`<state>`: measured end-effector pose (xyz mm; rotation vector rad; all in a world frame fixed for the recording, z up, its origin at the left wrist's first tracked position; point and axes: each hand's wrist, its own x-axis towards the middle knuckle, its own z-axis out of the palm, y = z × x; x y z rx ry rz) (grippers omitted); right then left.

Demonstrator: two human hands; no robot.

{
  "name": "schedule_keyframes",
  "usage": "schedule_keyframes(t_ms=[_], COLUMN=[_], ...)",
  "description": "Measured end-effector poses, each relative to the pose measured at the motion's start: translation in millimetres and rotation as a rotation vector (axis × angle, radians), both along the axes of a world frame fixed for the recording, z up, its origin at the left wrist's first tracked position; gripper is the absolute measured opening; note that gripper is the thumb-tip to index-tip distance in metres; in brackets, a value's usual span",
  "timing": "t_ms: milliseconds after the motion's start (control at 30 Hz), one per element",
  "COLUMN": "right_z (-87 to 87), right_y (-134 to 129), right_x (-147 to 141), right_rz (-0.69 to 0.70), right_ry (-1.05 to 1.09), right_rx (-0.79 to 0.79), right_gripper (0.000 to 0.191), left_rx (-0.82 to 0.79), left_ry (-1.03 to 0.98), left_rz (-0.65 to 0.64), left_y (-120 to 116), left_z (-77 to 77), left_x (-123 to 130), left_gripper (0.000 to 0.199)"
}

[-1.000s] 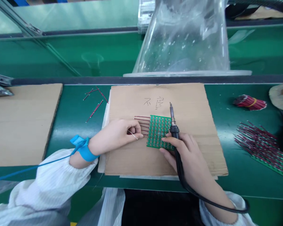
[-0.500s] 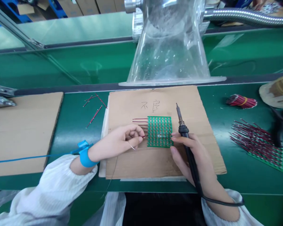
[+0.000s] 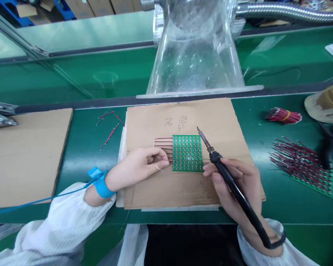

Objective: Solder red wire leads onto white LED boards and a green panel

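My right hand (image 3: 235, 186) is closed around the soldering iron (image 3: 224, 173), tip raised over the top right corner of the green circuit board (image 3: 187, 153) at the cardboard sheet's (image 3: 211, 114) centre. My left hand (image 3: 137, 168) pinches solder wire (image 3: 158, 168) beside the red leads (image 3: 163, 145) at the board's left edge. I judge good practice here is a low tip, touching one pad only, with solder fed sparingly.

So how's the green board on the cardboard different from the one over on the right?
The middle board lies on cardboard, with only a few red wires sticking out of its left edge. The right board lies straight on the green bench, tilted, with dense red wires covering most of it. Both are green boards with red wires.
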<state>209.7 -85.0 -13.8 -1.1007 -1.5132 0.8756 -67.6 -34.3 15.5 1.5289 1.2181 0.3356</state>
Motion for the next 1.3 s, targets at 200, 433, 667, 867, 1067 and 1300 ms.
schedule_keyframes(t_ms=[200, 433, 667, 867, 1067, 1300], right_z=[-1.0, -5.9, -9.0, -6.5, -6.9, -4.8], right_y=[-6.5, -8.9, -9.9, -12.9, -13.8, -14.7], right_x=[3.1, 8.4, 16.8, 17.7, 18.4, 17.7], right_rz=[0.007, 0.028, 0.019, 0.019, 0.014, -0.018], right_ry=[0.06, 0.097, 0.068, -0.002, 0.001, -0.036], right_rx=[0.029, 0.02, 0.058, 0.033, 0.016, -0.008], right_gripper=[0.037, 0.032, 0.025, 0.021, 0.018, 0.015], left_rx=[0.173, 0.206, 0.266, 0.32, 0.345, 0.265], left_ry=[0.094, 0.123, 0.16, 0.175, 0.186, 0.177], left_rz=[-0.103, -0.136, -0.171, -0.208, -0.23, -0.223], left_y=[1.0, 0.5, 0.9, 1.8, 1.4, 1.7], left_z=[-0.1, -1.4, -0.6, -0.8, -2.5, 0.5], left_x=[-2.9, -4.7, -4.8, -4.9, -5.6, -4.8], left_gripper=[0.018, 0.02, 0.02, 0.025, 0.028, 0.02])
